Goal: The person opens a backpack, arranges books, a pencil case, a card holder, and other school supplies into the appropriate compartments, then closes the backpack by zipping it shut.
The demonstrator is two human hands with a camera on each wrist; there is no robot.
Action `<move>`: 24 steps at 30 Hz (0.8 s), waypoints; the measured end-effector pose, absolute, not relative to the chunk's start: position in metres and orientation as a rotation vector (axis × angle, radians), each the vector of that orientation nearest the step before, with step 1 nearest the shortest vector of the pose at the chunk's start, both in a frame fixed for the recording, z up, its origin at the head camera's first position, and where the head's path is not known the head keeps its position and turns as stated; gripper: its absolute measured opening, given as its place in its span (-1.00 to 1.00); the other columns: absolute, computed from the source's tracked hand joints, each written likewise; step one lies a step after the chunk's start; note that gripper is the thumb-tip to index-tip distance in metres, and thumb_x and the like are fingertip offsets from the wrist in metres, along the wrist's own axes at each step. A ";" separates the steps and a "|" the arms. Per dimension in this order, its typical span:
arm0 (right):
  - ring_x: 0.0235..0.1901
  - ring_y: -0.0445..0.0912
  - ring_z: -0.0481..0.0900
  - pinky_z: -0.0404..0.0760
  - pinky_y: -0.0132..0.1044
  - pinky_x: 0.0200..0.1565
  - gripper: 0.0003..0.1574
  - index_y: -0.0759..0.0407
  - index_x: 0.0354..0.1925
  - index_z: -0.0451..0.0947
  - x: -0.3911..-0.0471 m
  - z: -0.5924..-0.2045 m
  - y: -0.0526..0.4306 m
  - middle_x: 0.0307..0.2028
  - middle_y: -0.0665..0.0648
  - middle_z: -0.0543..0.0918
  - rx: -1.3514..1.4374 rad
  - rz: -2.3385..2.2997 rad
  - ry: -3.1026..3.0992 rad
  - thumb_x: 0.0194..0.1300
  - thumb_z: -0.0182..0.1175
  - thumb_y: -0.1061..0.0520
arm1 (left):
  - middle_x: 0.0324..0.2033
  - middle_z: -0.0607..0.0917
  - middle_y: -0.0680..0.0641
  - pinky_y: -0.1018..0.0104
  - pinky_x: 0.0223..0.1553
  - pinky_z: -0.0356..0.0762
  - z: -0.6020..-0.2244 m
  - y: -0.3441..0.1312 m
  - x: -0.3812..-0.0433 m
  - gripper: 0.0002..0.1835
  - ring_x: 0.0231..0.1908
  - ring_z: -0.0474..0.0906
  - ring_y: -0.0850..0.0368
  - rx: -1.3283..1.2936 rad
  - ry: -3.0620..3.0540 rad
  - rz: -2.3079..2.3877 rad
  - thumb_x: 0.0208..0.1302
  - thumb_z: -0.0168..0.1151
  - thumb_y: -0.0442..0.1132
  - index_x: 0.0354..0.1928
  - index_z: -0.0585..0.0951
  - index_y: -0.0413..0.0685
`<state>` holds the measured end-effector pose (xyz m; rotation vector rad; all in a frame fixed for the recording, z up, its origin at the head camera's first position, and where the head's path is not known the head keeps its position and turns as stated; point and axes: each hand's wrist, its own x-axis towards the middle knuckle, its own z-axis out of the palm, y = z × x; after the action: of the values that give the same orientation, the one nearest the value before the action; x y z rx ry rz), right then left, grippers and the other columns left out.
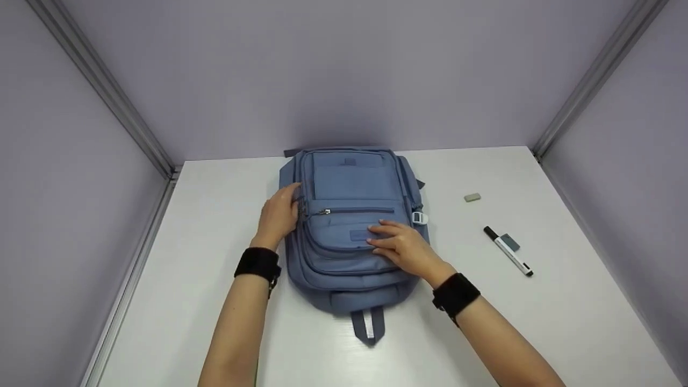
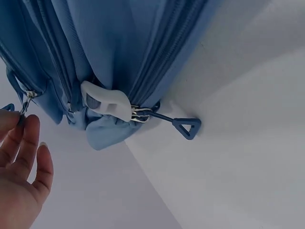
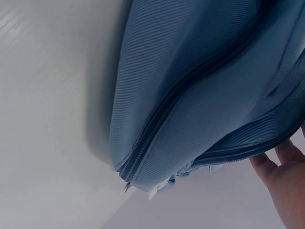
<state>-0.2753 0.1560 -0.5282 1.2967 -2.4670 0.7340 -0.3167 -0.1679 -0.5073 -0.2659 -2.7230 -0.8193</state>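
Blue backpack (image 1: 349, 183) lies front side up on the worktop (image 1: 215, 322), around the middle, dark webbing loop (image 1: 371, 339) toward the person. Left hand (image 1: 278, 215) at the bag's left edge; the left wrist view shows thumb and fingertips pinching a zip pull (image 2: 24, 109) there. Right hand (image 1: 408, 250) on the front panel near the sewn patch (image 1: 359, 235), fingers spread and only lightly bent, steadying the fabric by the look of it, nothing seen in its grasp. Progress — judged mid-step on one zip: pull is in the grip, bag is in place, the rest of that zip run seems left to do; which way it is going, can't tell. Containers: the backpack has several zipped compartments. In the right wrist view the layer by the fingers gapes from the one behind, but whether that is an unzipped mouth or just a fold isn't clear. Short front zip (image 1: 360, 210) has its slider at the left end. No compartment's inside shows, so contents unknown. Outside the bag, on the worktop to its right: pale eraser-like block (image 1: 472, 197), and nearer the person a black-and-white marker (image 1: 508, 251) against or partly over a grey-green block (image 1: 511, 242) — neither hand near them.
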 end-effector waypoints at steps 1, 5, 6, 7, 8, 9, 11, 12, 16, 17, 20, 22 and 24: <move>0.22 0.19 0.45 0.38 0.04 0.23 -0.65 0.11 0.01 0.71 -0.275 -0.528 0.156 0.15 0.16 0.60 1.295 0.733 -2.471 0.27 0.35 0.07 | 0.04 0.61 -0.26 -0.02 0.03 0.48 -0.508 -0.171 -0.315 -0.58 0.00 0.57 -0.15 -0.265 -2.740 -0.846 0.34 0.11 -0.45 0.24 0.50 -0.24; 0.23 0.18 0.44 0.38 0.03 0.23 -0.66 0.10 0.02 0.71 -0.276 -0.527 0.157 0.15 0.15 0.60 1.288 0.731 -2.485 0.28 0.34 0.07 | -0.03 0.63 -0.25 0.03 0.01 0.50 -0.513 -0.177 -0.310 -0.66 -0.04 0.57 -0.11 -0.282 -2.842 -0.911 0.32 0.09 -0.45 0.13 0.55 -0.28; 0.23 0.18 0.44 0.38 0.04 0.23 -0.66 0.10 0.02 0.71 -0.276 -0.526 0.157 0.16 0.15 0.60 1.286 0.730 -2.489 0.28 0.34 0.07 | -0.06 0.64 -0.24 0.03 -0.03 0.51 -0.514 -0.178 -0.309 -0.68 -0.08 0.59 -0.10 -0.288 -2.869 -0.916 0.31 0.09 -0.44 0.09 0.57 -0.29; 0.23 0.18 0.44 0.38 0.04 0.23 -0.66 0.09 0.02 0.71 -0.275 -0.526 0.156 0.16 0.15 0.60 1.285 0.729 -2.491 0.28 0.34 0.07 | -0.10 0.65 -0.24 0.04 -0.07 0.53 -0.515 -0.178 -0.308 -0.70 -0.13 0.59 -0.09 -0.294 -2.895 -0.914 0.29 0.09 -0.43 0.05 0.58 -0.29; 0.24 0.18 0.44 0.38 0.05 0.23 -0.66 0.09 0.02 0.71 -0.275 -0.526 0.156 0.16 0.15 0.59 1.282 0.728 -2.496 0.28 0.34 0.07 | -0.14 0.66 -0.23 0.05 -0.11 0.54 -0.515 -0.177 -0.308 -0.70 -0.18 0.60 -0.08 -0.296 -2.919 -0.915 0.28 0.09 -0.43 0.03 0.59 -0.29; 0.24 0.18 0.44 0.38 0.05 0.23 -0.66 0.08 0.02 0.71 -0.275 -0.526 0.156 0.16 0.14 0.59 1.279 0.725 -2.501 0.28 0.34 0.07 | -0.16 0.67 -0.22 0.05 -0.13 0.54 -0.516 -0.177 -0.308 -0.70 -0.21 0.60 -0.07 -0.305 -2.940 -0.910 0.27 0.09 -0.43 0.02 0.60 -0.30; 0.24 0.18 0.44 0.37 0.05 0.23 -0.66 0.09 0.02 0.71 -0.275 -0.526 0.156 0.16 0.14 0.59 1.277 0.722 -2.505 0.28 0.34 0.07 | -0.16 0.69 -0.23 0.06 -0.14 0.56 -0.516 -0.175 -0.307 -0.70 -0.21 0.62 -0.08 -0.318 -2.979 -0.885 0.27 0.09 -0.43 0.02 0.61 -0.31; 0.24 0.18 0.44 0.37 0.05 0.23 -0.66 0.09 0.02 0.71 -0.275 -0.526 0.155 0.16 0.14 0.59 1.276 0.720 -2.509 0.28 0.34 0.07 | -0.14 0.69 -0.24 0.05 -0.12 0.56 -0.516 -0.175 -0.307 -0.69 -0.18 0.63 -0.09 -0.329 -2.996 -0.860 0.27 0.08 -0.43 0.03 0.62 -0.31; 0.24 0.18 0.44 0.37 0.03 0.24 -0.67 0.09 0.02 0.71 -0.275 -0.527 0.155 0.16 0.15 0.59 1.276 0.710 -2.513 0.30 0.33 0.07 | -0.10 0.70 -0.24 0.06 -0.11 0.56 -0.511 -0.175 -0.303 -0.66 -0.18 0.62 -0.07 -0.380 -3.056 -0.793 0.22 0.07 -0.46 0.02 0.66 -0.32; 0.24 0.18 0.44 0.37 0.02 0.24 -0.67 0.08 0.02 0.71 -0.275 -0.526 0.155 0.16 0.14 0.59 1.273 0.709 -2.518 0.30 0.33 0.07 | -0.15 0.71 -0.23 0.07 -0.16 0.56 -0.509 -0.175 -0.302 -0.66 -0.25 0.61 -0.05 -0.396 -3.068 -0.786 0.20 0.08 -0.47 -0.02 0.67 -0.31; 0.23 0.18 0.44 0.37 0.02 0.24 -0.67 0.09 0.02 0.71 -0.275 -0.526 0.154 0.16 0.15 0.59 1.268 0.700 -2.520 0.30 0.32 0.06 | -0.43 0.66 -0.12 0.17 -0.41 0.49 -0.500 -0.176 -0.297 -0.74 -0.50 0.48 0.06 -0.451 -3.098 -0.822 0.11 0.10 -0.49 -0.20 0.71 -0.30; 0.24 0.17 0.44 0.38 0.02 0.23 -0.67 0.09 0.03 0.71 -0.275 -0.526 0.154 0.16 0.14 0.59 1.257 0.687 -2.532 0.31 0.31 0.05 | -0.63 0.49 0.00 0.26 -0.57 0.32 -0.495 -0.177 -0.294 -0.84 -0.63 0.31 0.14 -0.503 -3.121 -0.865 0.04 0.09 -0.51 -0.49 0.65 -0.23; 0.24 0.17 0.43 0.38 0.01 0.24 -0.66 0.08 0.03 0.71 -0.275 -0.526 0.154 0.17 0.13 0.59 1.251 0.674 -2.545 0.32 0.30 0.04 | -0.74 0.30 0.10 0.32 -0.65 0.15 -0.491 -0.178 -0.291 -0.76 -0.70 0.16 0.20 -0.570 -3.137 -0.925 -0.02 0.07 -0.54 -0.71 0.47 -0.10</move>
<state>-0.2751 0.1539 -0.5255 1.2506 -2.5447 0.6742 -0.2913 -0.1780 -0.4905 -0.5702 -3.1371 -0.9254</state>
